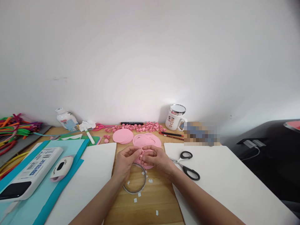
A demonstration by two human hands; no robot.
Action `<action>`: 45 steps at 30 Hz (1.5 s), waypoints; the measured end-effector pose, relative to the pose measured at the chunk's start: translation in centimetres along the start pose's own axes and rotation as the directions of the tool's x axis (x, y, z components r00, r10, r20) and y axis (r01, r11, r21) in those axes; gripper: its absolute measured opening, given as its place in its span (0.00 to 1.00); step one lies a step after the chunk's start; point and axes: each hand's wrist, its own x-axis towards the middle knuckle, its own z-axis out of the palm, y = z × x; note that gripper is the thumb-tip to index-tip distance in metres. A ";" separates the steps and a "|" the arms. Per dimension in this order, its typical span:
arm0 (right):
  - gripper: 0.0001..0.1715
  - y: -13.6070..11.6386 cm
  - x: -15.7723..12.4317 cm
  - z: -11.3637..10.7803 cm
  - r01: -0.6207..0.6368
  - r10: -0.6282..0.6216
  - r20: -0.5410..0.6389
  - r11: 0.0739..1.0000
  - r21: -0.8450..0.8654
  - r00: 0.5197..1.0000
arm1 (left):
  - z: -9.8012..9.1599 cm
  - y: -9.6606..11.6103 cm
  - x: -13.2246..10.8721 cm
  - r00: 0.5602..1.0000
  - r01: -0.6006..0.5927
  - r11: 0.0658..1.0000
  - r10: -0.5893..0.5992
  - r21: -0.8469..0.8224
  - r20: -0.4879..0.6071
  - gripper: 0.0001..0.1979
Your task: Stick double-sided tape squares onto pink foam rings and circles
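My left hand (126, 161) and my right hand (156, 158) meet over the middle of the table, fingertips closed in a pinch. Between them is a small bit of pink paper (141, 152), mostly hidden by the fingers. Just beyond lie pink paper pieces with curved cuts (147, 139), some reaching under my hands. To their left is a stack of plain pink paper circles (122, 136). A roll of tape (125, 188) rests on the wood below my hands, with small pale tape or paper bits around it.
Black-handled scissors (187, 165) lie on a white board (225, 181) at right. Many small rolled pink paper pieces (150, 126) line the wall beside a white mug (173, 120). At left are a white power bank (35, 172), blue sheets (70, 165), a bottle (67, 120) and pipe cleaners (18, 128).
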 end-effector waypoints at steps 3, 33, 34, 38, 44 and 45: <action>0.27 -0.2 0.0 -0.2 0.027 -0.028 -0.017 0.997 -0.074 0.999 | -0.2 0.0 0.2 0.999 -0.038 0.996 0.039 0.085 -0.007 0.11; 0.14 -0.6 0.1 0.0 0.232 -0.249 -0.067 0.953 -0.195 0.966 | -0.1 0.6 -0.2 0.992 -0.119 0.956 0.102 0.270 0.073 0.11; 0.13 -0.6 0.1 0.0 0.232 -0.250 -0.070 0.952 -0.198 0.966 | -0.2 0.5 -0.2 0.992 -0.121 0.954 0.104 0.274 0.073 0.11; 0.12 -0.7 0.1 0.0 0.237 -0.258 -0.075 0.946 -0.221 0.963 | -0.1 0.6 -0.2 0.992 -0.121 0.943 0.108 0.309 0.058 0.12; 0.08 -0.4 0.1 -0.1 0.276 -0.318 -0.081 0.904 -0.326 0.945 | 0.1 0.4 -0.3 0.980 -0.197 0.900 0.171 0.388 0.100 0.09; 0.08 -0.3 0.2 -0.2 0.278 -0.324 -0.081 0.894 -0.352 0.942 | 0.1 0.2 -0.3 0.976 -0.218 0.891 0.188 0.399 0.112 0.08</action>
